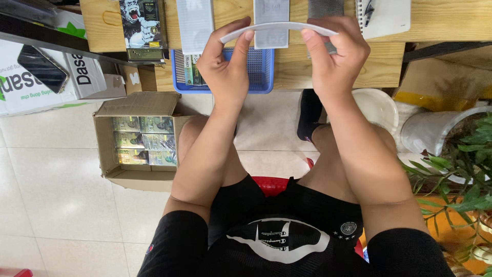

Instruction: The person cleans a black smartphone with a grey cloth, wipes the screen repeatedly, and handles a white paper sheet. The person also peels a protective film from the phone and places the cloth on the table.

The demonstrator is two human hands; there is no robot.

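I hold a thin white flat strip (279, 27) edge-on between both hands, and it bows slightly upward. My left hand (225, 61) pinches its left end with fingertips. My right hand (335, 56) grips its right end. Both hands hover above the front edge of a wooden table (302, 66). Under my left hand sits a blue plastic basket (259, 69) with small packs inside. Flat white and grey packages (195, 23) lie on the table behind the strip.
An open cardboard box (138, 141) of small green packs stands on the tiled floor at left. A large white carton (46, 77) lies further left. A white bowl (379, 107), a clear bucket (435, 131) and a green plant (461, 169) are at right. I sit on a red stool (271, 184).
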